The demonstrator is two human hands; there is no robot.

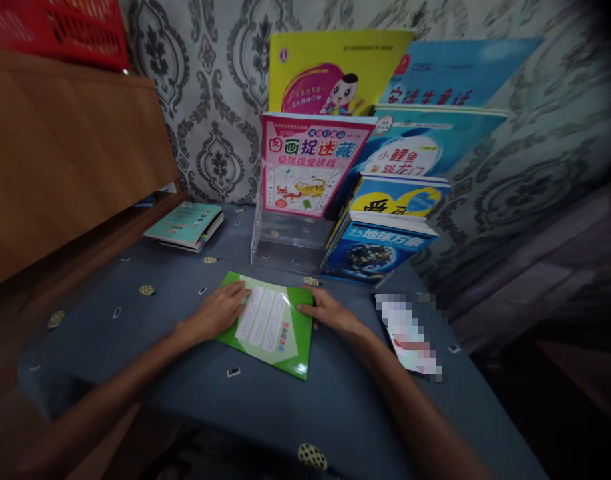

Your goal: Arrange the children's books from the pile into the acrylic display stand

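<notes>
on the blue-grey tablecloth (155, 347), just in front of a clear plastic rack (298, 233), is a green book (268, 320), printed side up. the left hand (225, 307) rests with its fingers over the left part of the cover; whether it grips, i cannot tell. the right hand (328, 312) is clamped on the upper right edge, thumb on top. a pink book (310, 167) stands in the rack, a small book pile (185, 223) lies to the left, and a flat object (405, 333), its face pixelated, lies to the right.
</notes>
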